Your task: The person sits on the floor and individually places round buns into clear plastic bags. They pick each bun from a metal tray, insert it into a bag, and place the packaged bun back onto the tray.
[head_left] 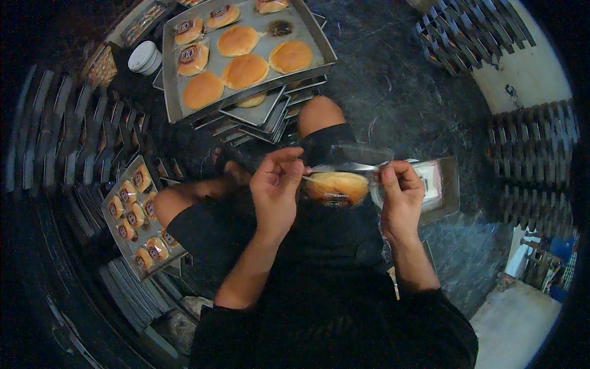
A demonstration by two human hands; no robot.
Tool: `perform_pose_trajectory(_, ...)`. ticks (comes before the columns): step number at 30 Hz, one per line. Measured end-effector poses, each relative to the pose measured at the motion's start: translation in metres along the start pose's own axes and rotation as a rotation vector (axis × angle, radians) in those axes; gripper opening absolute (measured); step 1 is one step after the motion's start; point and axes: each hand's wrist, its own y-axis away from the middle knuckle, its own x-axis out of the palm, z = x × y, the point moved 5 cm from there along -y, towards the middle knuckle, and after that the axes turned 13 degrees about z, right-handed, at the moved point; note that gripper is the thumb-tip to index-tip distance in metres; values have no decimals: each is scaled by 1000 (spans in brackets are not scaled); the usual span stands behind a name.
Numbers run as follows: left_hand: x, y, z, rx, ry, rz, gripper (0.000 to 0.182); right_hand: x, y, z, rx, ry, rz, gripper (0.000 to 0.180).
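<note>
A round bread bun [337, 188] hangs above my lap inside a clear plastic bag with a printed mark. My left hand [279, 187] pinches one corner of the bag's mouth between thumb and fingers. On the other side, my right hand [402, 193] grips the opposite corner, so the plastic edge is stretched between them. Ahead of me, a large metal tray [251, 94] carries bare buns [245, 71] and several bagged ones [192, 59]. One dark scorched spot marks the tray's surface.
Under the large tray stand more stacked trays [258, 115]. A lower tray [152, 230] of bagged buns is beside my left knee. Right of my hand is an open box [447, 193] with plastic bags. A white bucket [145, 57] and stacked racks [530, 143] stand around.
</note>
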Motion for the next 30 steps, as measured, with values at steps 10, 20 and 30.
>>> perform_pose_trajectory(10, -4, 4, 2, -47, -51, 75, 10, -9, 6, 20, -31, 126, 115, 15)
perform_pose_trajectory(20, 1, 56, 137, -440, -16, -50, 21, -8, 89, -88, 114, -70, 16, 45)
perform_pose_trajectory(30, -48, 37, 62, -287, 276, -93, 39, 88, -156, 72, -1119, 944, 266, 56)
